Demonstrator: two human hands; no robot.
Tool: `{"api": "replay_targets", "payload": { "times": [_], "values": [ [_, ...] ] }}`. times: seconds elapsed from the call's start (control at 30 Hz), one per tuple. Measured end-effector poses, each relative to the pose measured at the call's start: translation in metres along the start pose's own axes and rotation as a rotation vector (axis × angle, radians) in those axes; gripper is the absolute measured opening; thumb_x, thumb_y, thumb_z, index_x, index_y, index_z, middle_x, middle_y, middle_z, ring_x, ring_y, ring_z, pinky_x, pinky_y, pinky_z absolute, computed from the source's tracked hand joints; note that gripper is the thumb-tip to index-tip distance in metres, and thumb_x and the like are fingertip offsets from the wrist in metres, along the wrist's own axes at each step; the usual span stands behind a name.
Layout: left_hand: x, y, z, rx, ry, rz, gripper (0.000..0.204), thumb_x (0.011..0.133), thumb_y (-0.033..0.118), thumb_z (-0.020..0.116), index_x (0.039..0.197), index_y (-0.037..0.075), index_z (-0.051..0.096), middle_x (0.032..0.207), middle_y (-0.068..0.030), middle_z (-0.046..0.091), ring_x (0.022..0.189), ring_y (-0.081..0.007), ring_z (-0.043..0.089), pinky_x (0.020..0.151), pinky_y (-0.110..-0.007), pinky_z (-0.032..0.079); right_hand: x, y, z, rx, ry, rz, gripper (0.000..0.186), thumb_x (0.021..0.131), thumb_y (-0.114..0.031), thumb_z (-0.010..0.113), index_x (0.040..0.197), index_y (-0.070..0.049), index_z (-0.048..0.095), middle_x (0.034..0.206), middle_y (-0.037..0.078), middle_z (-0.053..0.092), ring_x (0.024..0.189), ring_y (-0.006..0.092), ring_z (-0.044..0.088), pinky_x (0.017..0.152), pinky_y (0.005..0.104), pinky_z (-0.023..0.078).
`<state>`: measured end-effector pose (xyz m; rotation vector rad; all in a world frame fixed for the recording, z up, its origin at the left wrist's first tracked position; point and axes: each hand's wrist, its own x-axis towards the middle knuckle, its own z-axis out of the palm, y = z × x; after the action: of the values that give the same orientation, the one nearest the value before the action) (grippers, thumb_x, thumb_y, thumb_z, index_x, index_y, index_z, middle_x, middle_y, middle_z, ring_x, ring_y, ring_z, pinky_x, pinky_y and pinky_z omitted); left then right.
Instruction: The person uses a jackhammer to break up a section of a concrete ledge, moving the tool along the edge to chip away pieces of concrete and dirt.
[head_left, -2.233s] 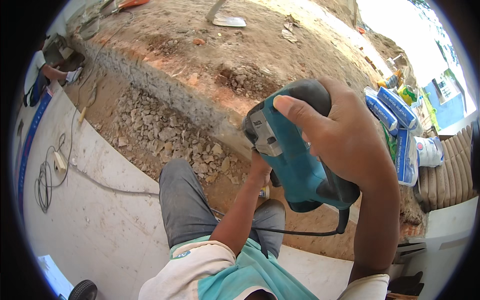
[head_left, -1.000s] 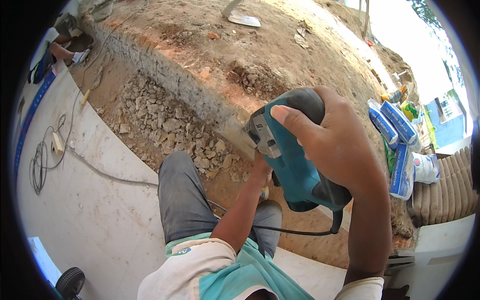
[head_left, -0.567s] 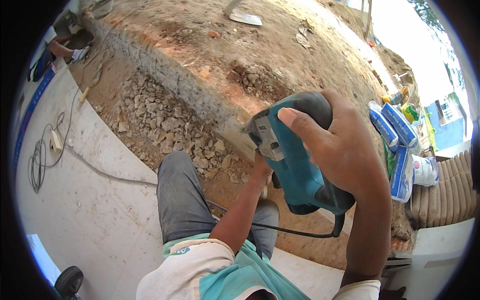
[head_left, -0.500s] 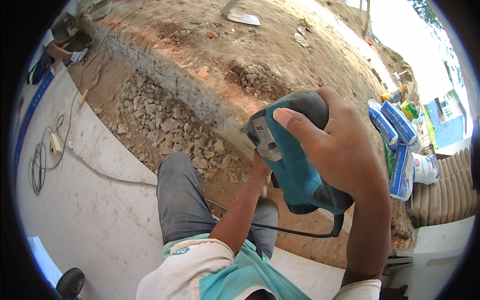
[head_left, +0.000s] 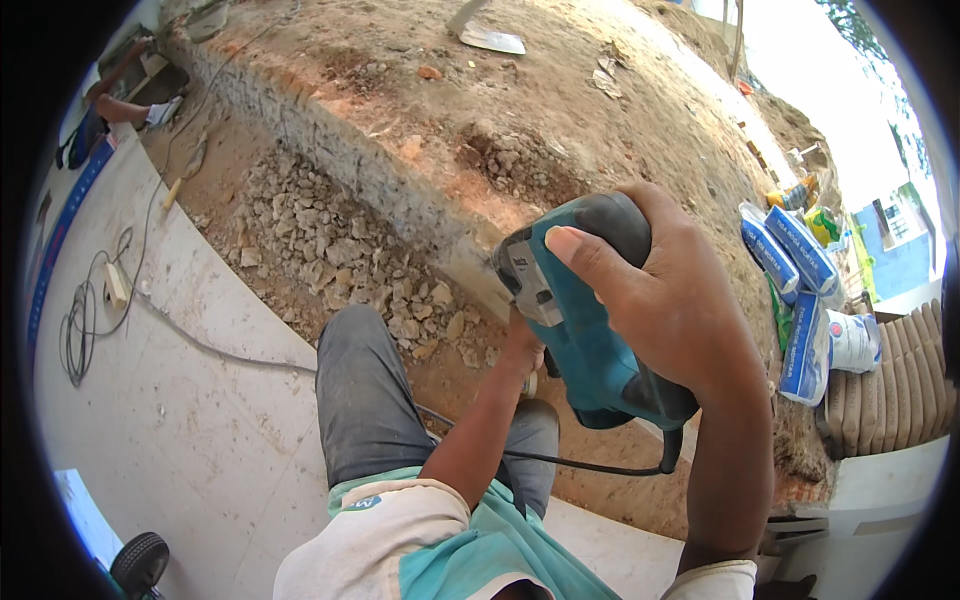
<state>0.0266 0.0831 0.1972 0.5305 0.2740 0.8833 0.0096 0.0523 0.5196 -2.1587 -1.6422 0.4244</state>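
Head view: the earth bank (head_left: 560,110) sweeps across the top, the pale floor (head_left: 210,430) fills the lower left, and rubble (head_left: 330,245) lies heaped between them. Here's the drill (head_left: 592,355), teal and black, right of the rubble, near the bank's cut edge, its tip out of sight. The right hand (head_left: 668,295) has its fingers wrapped round the rear grip, thumb along the top. The left hand (head_left: 526,345) sits by the drill's front, mostly hidden; can't tell how its fingers are set.
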Motion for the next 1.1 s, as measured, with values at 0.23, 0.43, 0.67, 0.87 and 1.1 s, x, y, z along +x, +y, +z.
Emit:
{"api": "replay_targets", "payload": {
  "times": [0.23, 0.43, 0.67, 0.87, 1.1],
  "values": [
    [-0.003, 0.011, 0.014, 0.005, 0.063, 0.018, 0.045, 0.097, 0.032, 0.061, 0.132, 0.007, 0.050, 0.119, -0.0091, 0.062, 0.105, -0.0229, 0.064, 0.085, -0.039, 0.059, 0.003, 0.006, -0.001, 0.001, 0.005, -0.026, 0.046, 0.087, -0.040, 0.072, 0.105, 0.001, 0.062, 0.072, 0.007, 0.063, 0.060, 0.0124, 0.059, 0.052, 0.0267, 0.047],
    [-0.005, 0.030, 0.036, 0.002, 0.129, 0.010, 0.041, 0.088, 0.018, 0.069, 0.126, 0.005, 0.057, 0.115, -0.0078, 0.066, 0.101, -0.0187, 0.067, 0.082, -0.034, 0.059, 0.007, 0.008, -0.006, 0.021, 0.006, -0.027, 0.047, 0.087, -0.041, 0.072, 0.105, 0.002, 0.063, 0.069, 0.006, 0.061, 0.056, 0.0120, 0.058, 0.050, 0.0269, 0.047],
    [0.001, 0.031, 0.026, 0.133, 0.112, 0.015, 0.048, 0.097, 0.027, 0.060, 0.137, 0.006, 0.047, 0.123, -0.0096, 0.062, 0.109, -0.0212, 0.065, 0.085, -0.036, 0.059, 0.013, 0.008, -0.005, 0.063, -0.048, 0.050, 0.064, 0.085, -0.046, 0.070, 0.113, 0.010, 0.060, 0.097, 0.027, 0.068, 0.090, 0.0361, 0.069, 0.081, 0.0428, 0.054],
    [-0.002, 0.026, 0.013, 0.116, 0.141, 0.032, 0.046, 0.095, 0.023, 0.063, 0.135, 0.005, 0.050, 0.120, -0.0092, 0.063, 0.105, -0.0204, 0.065, 0.085, -0.036, 0.058, 0.016, 0.013, 0.013, 0.060, -0.022, 0.058, 0.064, 0.086, -0.046, 0.070, 0.116, 0.009, 0.058, 0.097, 0.026, 0.069, 0.091, 0.0355, 0.070, 0.082, 0.0413, 0.054],
    [-0.009, 0.034, 0.013, 0.191, 0.162, 0.002, 0.045, 0.092, 0.023, 0.065, 0.131, 0.005, 0.055, 0.117, -0.0084, 0.064, 0.105, -0.0191, 0.065, 0.084, -0.035, 0.057, 0.011, 0.003, 0.018, 0.095, -0.067, 0.119, 0.061, 0.087, -0.044, 0.069, 0.116, 0.008, 0.058, 0.097, 0.026, 0.069, 0.091, 0.0343, 0.070, 0.081, 0.0396, 0.054]
  ]
}}
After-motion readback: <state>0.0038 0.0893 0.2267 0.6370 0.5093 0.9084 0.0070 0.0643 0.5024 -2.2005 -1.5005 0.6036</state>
